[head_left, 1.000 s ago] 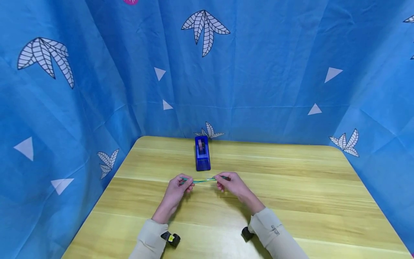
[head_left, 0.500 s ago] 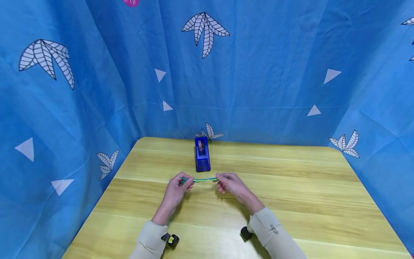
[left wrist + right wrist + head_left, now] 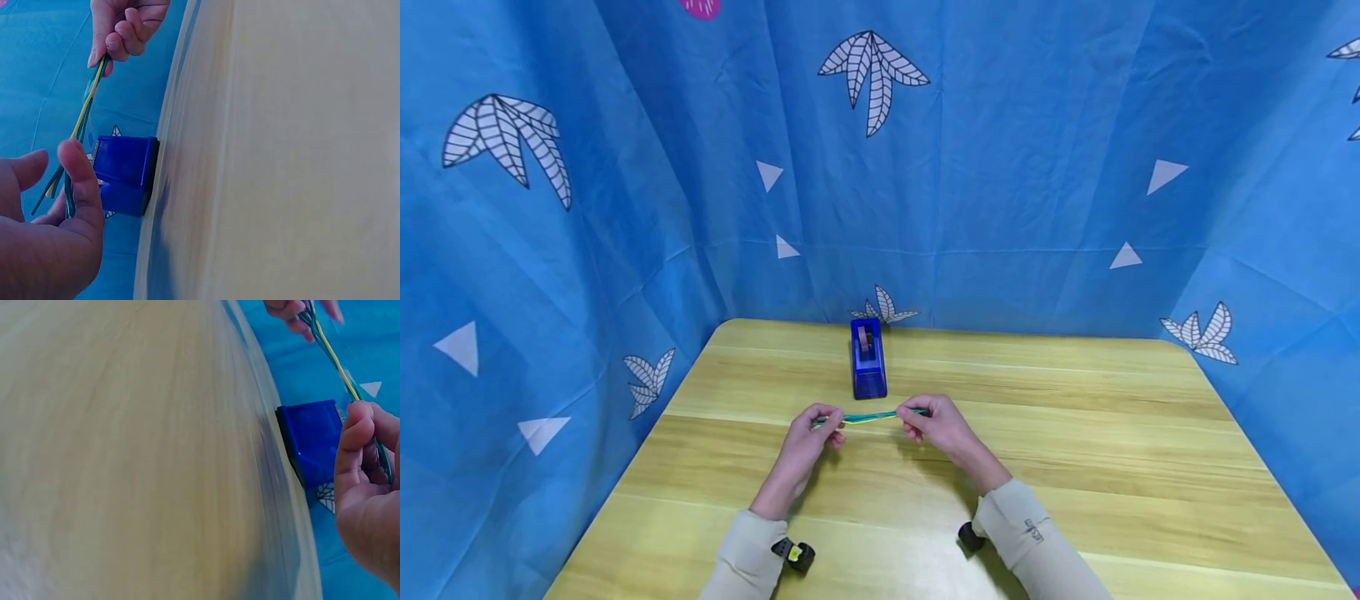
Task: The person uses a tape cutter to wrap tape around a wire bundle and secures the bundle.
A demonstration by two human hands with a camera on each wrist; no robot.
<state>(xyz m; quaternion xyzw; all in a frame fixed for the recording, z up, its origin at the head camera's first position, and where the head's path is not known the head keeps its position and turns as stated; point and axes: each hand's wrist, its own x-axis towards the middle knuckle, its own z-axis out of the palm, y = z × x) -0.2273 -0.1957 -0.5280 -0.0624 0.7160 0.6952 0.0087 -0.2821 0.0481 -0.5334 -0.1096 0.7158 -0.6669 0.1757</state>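
Note:
A thin bundle of green and yellow wires (image 3: 871, 417) is stretched between both hands above the table. My left hand (image 3: 805, 442) holds its left end. In the left wrist view the loose wire ends fan out between the thumb and a bent finger (image 3: 80, 172), with a small gap beside the thumb. My right hand (image 3: 943, 429) pinches the other end between thumb and forefinger, and green tails run back into the palm. A clear strip (image 3: 351, 380), seemingly tape, sticks out from the bundle near the right fingertips.
A blue tape dispenser (image 3: 868, 358) with a roll in it stands just beyond the hands, towards the table's back edge. The wood-grain table (image 3: 1075, 467) has a blue patterned curtain (image 3: 1022, 167) behind it and at both sides.
The bundle has turned slightly, so the yellow wire now shows along its lower side in the head view. My left hand has shifted a little to the left; the dispenser stays put.

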